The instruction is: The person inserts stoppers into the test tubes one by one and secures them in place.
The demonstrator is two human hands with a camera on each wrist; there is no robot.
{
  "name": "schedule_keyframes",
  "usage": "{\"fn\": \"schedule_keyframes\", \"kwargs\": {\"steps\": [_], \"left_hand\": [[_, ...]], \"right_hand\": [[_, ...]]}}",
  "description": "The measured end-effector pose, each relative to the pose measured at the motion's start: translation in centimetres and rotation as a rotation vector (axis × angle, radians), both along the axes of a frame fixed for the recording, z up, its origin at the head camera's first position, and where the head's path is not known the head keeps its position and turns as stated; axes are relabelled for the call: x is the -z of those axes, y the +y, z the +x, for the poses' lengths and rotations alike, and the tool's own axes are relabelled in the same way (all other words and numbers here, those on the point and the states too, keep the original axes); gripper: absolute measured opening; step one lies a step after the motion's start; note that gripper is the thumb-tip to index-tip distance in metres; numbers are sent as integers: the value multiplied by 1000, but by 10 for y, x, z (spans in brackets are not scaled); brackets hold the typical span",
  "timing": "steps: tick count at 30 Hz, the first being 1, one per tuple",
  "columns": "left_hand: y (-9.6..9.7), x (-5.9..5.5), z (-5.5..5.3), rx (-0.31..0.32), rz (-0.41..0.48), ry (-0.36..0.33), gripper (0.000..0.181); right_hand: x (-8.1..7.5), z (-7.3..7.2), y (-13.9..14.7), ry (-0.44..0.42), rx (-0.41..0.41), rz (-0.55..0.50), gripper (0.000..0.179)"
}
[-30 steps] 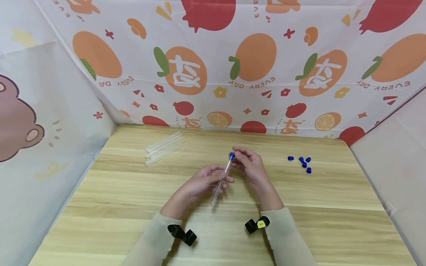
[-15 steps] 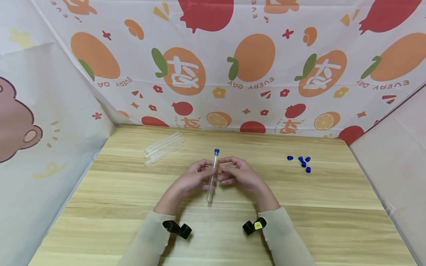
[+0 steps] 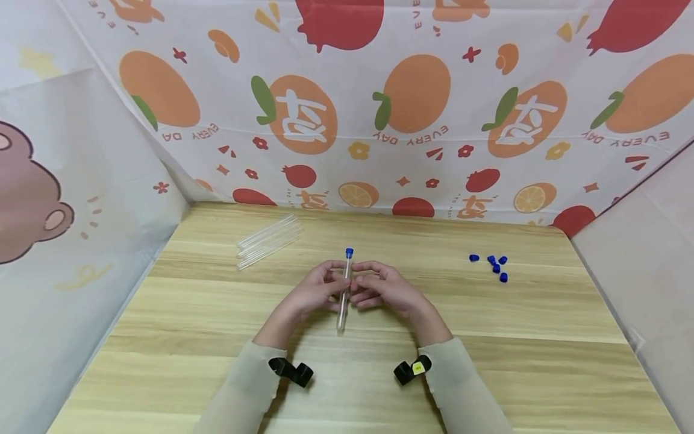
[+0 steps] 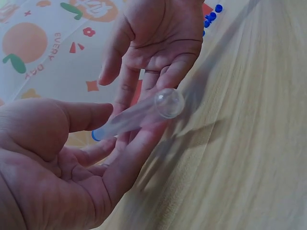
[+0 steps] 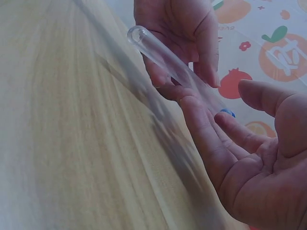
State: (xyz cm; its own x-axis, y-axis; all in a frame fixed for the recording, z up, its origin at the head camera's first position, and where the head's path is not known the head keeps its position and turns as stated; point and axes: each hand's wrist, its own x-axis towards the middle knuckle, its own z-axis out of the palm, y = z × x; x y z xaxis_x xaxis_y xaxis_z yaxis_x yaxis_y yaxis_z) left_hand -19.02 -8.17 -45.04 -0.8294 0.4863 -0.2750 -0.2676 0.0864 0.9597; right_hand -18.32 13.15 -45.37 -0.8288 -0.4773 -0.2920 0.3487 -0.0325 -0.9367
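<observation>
Item: one clear tube (image 3: 343, 313), capped. Location: between my two hands, above the middle of the table (image 3: 542, 367); blue cap (image 3: 349, 252) at the far end, rounded bottom at the near end.

My left hand (image 3: 318, 289): thumb on one side of the tube, fingers beneath and behind it, pinching it around mid-length.

My right hand (image 3: 389, 287): thumb and fingers apart, fingers gently bent, tips just beside the tube on its right; whether they bear on it I cannot tell.

Handling, by my judgement: light, stiff, smooth enough to slip or roll; glass or plastic, not determinable, so best treated as fragile. Best hold: mid-barrel, thumb against fingers, light pressure. The cap probably gives better grip than the wall, but lifting by it alone relies on its fit.

Also present: loose clear tubes (image 3: 264, 246), several, lying side by side, far left on the table; five loose blue caps (image 3: 496, 269), small, far right, mostly grouped close, one a little to the left; fruit-print cloth (image 3: 358, 129), hanging behind the table.
</observation>
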Motion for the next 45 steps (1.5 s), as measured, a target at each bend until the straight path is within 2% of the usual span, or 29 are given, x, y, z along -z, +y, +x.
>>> {"fn": "schedule_keyframes", "kwargs": {"steps": [5, 12, 22, 26, 38, 45], "left_hand": [[0, -2, 0, -8, -37, 5, 45], [1, -3, 1, 15, -75, 45, 47], [2, -8, 3, -2, -139, 42, 51], [2, -9, 3, 5, -137, 33, 52], [5, -8, 6, -15, -208, 100, 50], [4, -8, 6, -13, -214, 96, 51]], "right_hand": [[-1, -1, -1, -16, -14, -1, 44], [3, -2, -1, -28, -15, 7, 44], [8, -2, -1, -37, 0, 2, 45], [9, -3, -1, -39, 3, 10, 45], [7, -1, -5, -38, 15, 34, 46], [9, -2, -4, -33, 21, 58, 47]]}}
